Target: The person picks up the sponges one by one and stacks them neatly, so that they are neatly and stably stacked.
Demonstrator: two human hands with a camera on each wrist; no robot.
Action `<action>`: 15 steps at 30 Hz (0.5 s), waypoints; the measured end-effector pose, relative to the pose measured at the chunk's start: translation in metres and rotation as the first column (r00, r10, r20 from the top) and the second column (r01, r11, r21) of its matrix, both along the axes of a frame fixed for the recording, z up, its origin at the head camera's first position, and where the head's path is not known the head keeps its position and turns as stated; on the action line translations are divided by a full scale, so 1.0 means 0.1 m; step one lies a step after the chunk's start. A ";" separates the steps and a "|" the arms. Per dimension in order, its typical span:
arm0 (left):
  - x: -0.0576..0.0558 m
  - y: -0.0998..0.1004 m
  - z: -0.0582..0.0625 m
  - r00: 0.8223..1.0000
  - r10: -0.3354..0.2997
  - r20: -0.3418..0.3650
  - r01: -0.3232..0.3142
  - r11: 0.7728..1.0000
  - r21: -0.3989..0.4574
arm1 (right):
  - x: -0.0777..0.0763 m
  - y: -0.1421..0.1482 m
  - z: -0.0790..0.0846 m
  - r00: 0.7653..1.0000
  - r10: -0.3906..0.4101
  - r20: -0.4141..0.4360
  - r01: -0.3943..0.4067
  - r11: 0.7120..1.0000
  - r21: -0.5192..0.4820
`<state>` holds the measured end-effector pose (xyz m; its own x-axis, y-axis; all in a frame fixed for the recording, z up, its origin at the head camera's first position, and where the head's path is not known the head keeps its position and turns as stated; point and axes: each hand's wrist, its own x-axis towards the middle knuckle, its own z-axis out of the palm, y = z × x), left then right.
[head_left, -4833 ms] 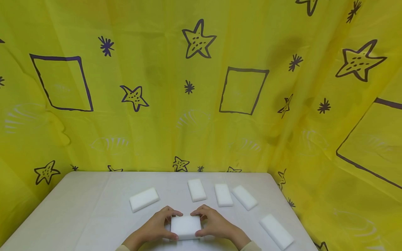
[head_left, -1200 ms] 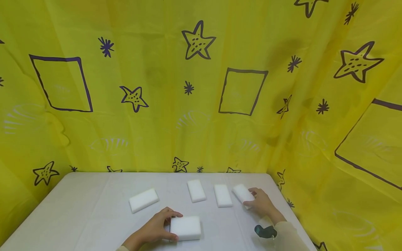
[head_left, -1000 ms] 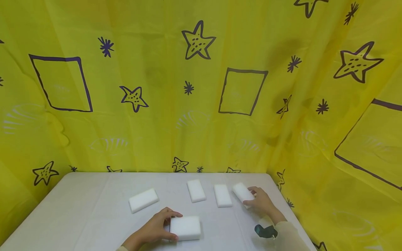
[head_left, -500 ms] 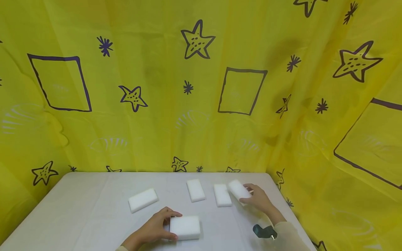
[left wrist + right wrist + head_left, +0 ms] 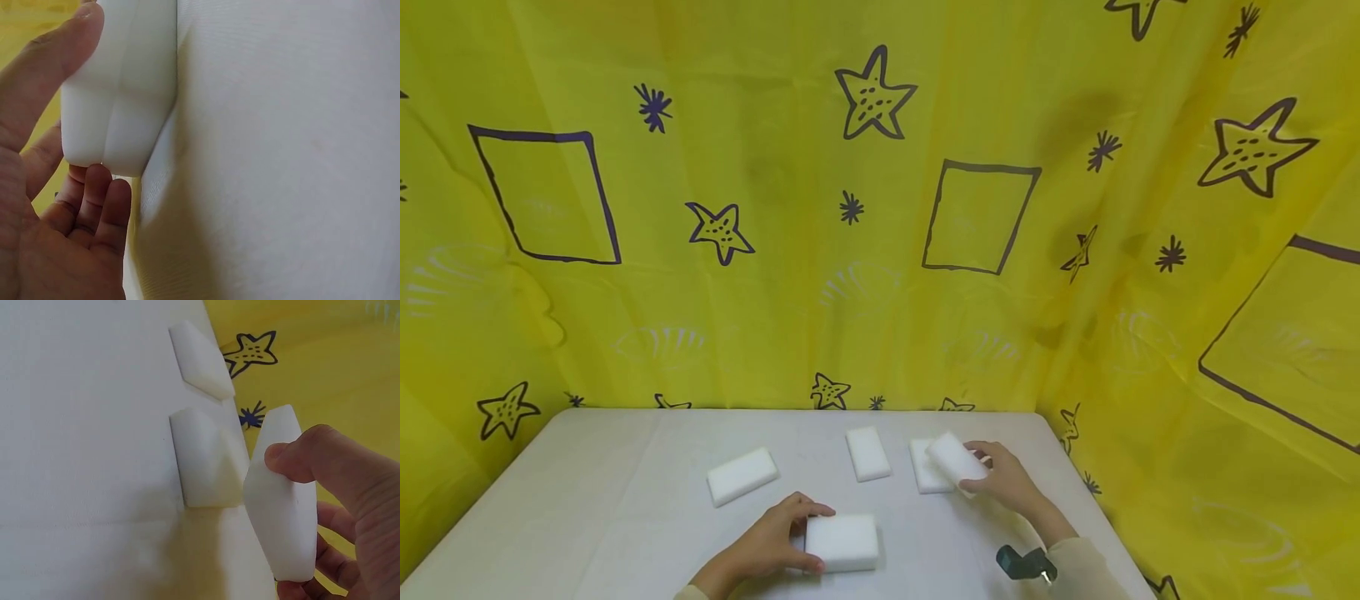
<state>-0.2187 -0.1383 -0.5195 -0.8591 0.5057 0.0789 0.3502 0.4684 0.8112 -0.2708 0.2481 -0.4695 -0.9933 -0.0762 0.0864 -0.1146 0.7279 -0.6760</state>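
Note:
My left hand point(image 5: 775, 537) holds the left end of two stacked white sponges point(image 5: 842, 542) at the table's near middle, thumb at the front and fingers behind. A seam between the layers shows in the left wrist view, where the stack point(image 5: 125, 94) stands against the tabletop. My right hand point(image 5: 1007, 479) pinches another white sponge point(image 5: 957, 458) between thumb and fingers. This sponge point(image 5: 284, 506) is tilted and raised off the table. In the head view it overlaps a sponge lying flat point(image 5: 928, 475).
Two more white sponges lie flat towards the back, one in the middle point(image 5: 868, 454) and one on the left point(image 5: 742, 477). Yellow patterned curtains point(image 5: 775, 167) hang behind and beside the pale table point(image 5: 625, 517). A dark green device point(image 5: 1022, 562) sits at my right wrist.
My right hand left the stack, took the far-right sponge, lifted it and moved it left. My left hand stayed on the stack. My right forearm now covers where a front-right sponge lay.

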 end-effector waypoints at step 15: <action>0.01 0.00 0.01 1.000 0.014 0.008 -0.014 1.000 -0.001 | 0.13 -0.27 0.10 0.991 0.125 -0.038 -0.126 0.991 -0.031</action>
